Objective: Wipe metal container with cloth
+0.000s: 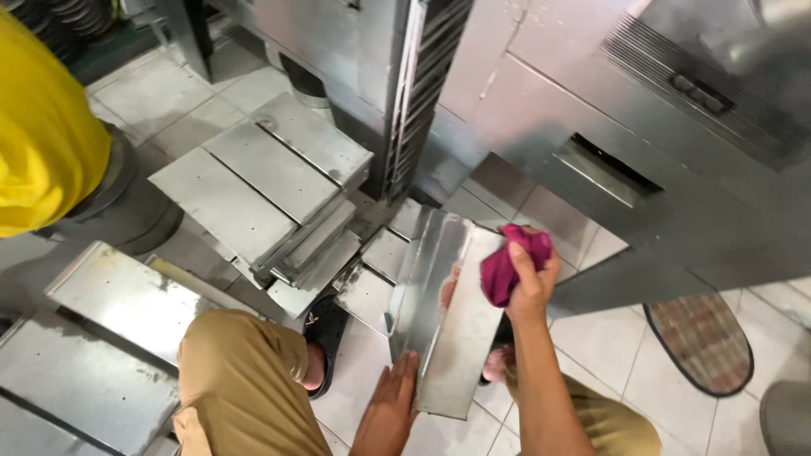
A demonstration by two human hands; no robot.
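A long shiny steel tray [439,312] leans upright on the tiled floor between my knees. My left hand [390,407] steadies its lower edge, fingers flat against the metal. My right hand [530,283] is closed on a crumpled magenta cloth [507,260] and presses it against the tray's upper right edge. My tan trouser legs show below, and a black sandal [325,333] sits beside the tray.
Several flat steel trays [262,181] lie stacked on the floor to the left, with more [101,338] at lower left. A steel cabinet [642,127] looms at upper right. A person in yellow [38,127] stands at far left. A brown oval mat [701,342] lies right.
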